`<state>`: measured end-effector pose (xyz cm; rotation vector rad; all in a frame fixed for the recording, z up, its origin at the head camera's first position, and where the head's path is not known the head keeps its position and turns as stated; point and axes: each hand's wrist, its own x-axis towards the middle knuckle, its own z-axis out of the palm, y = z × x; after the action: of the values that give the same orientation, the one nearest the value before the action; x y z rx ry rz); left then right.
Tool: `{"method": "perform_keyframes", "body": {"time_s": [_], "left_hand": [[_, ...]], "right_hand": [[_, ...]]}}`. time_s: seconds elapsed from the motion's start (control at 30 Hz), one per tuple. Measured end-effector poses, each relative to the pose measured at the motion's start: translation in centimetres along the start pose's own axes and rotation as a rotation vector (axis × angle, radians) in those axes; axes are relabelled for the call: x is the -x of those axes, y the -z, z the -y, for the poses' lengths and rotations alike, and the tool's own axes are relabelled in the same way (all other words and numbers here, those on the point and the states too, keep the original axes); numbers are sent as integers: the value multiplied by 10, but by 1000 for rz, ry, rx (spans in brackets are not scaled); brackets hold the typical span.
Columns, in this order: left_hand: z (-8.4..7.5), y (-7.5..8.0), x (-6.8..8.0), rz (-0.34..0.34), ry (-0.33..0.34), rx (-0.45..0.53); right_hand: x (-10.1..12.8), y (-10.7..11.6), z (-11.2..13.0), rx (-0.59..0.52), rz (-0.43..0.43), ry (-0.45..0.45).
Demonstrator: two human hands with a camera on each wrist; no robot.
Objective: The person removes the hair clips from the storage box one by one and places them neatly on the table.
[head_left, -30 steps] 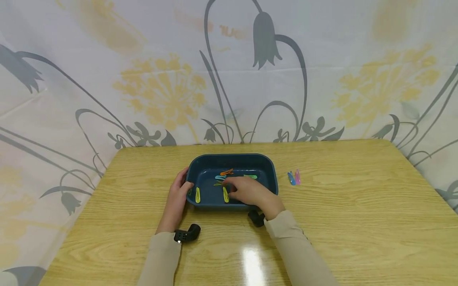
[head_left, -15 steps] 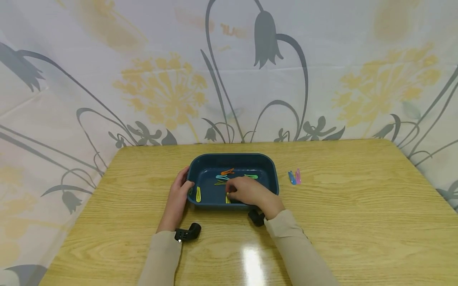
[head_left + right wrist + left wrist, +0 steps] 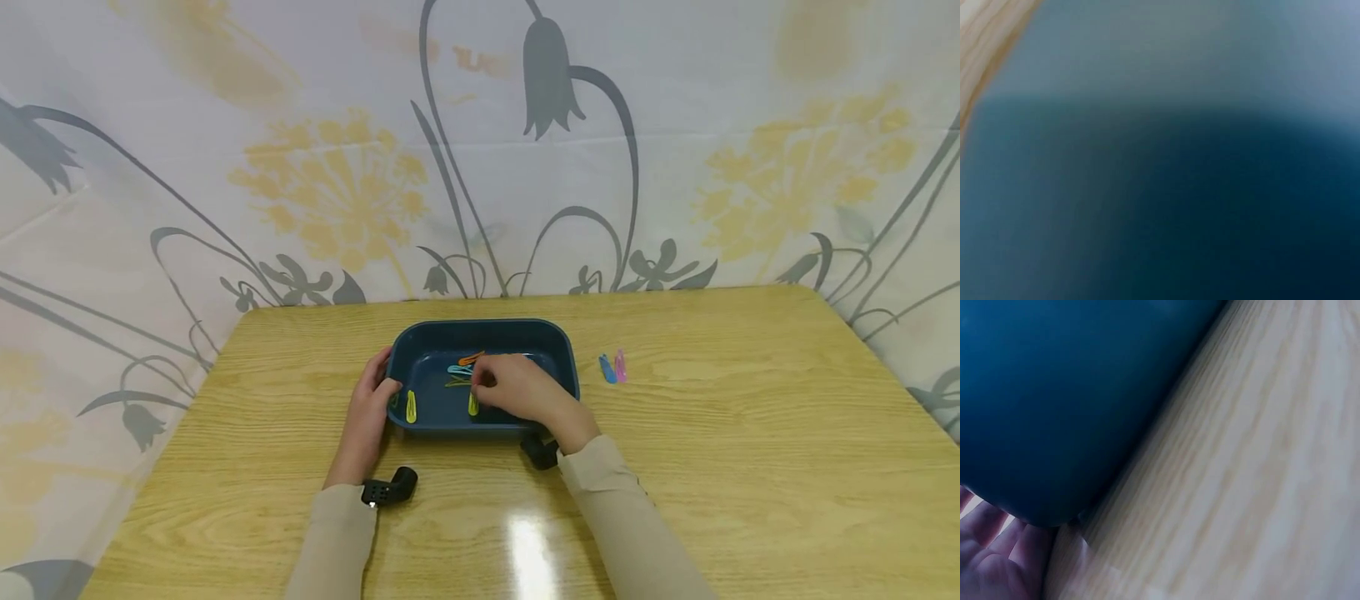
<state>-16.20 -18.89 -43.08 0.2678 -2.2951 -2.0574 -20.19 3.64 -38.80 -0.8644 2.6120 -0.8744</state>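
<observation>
A dark blue rectangular tub stands on the table with several snap hair clips in it. My left hand grips the tub's left side, thumb over the rim and fingers outside; in the left wrist view, fingers lie against the blue wall. Reaching in over the near rim, my right hand pinches the top end of a yellow hair clip. Another yellow hair clip lies near the left wall. Orange, light blue and olive-green clips lie close together beyond my right fingertips.
On the wooden table, right of the tub, lie a blue hair clip and a pink hair clip. A flower-patterned cloth hangs behind the table. The right wrist view shows mostly blurred blue tub wall.
My right hand has shifted slightly within the tub, and the yellow clip at its fingertips has moved a little. The green clip is now mostly covered by this hand. My left hand keeps its grip.
</observation>
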Motion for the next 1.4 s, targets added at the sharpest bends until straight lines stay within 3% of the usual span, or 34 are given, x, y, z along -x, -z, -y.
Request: {"method": "perform_keyframes", "body": {"time_s": [0.43,0.97,1.4], "left_hand": [[-1,1,-1,-10,-21,4],[1,4,2,-22,6,10],[-2,0,1,-26,-6,11]], "right_hand": [[6,16,-4,-49,-97,46],[12,30,-18,-97,-82,-27],[21,45,-37,-182,-190,-29]]}}
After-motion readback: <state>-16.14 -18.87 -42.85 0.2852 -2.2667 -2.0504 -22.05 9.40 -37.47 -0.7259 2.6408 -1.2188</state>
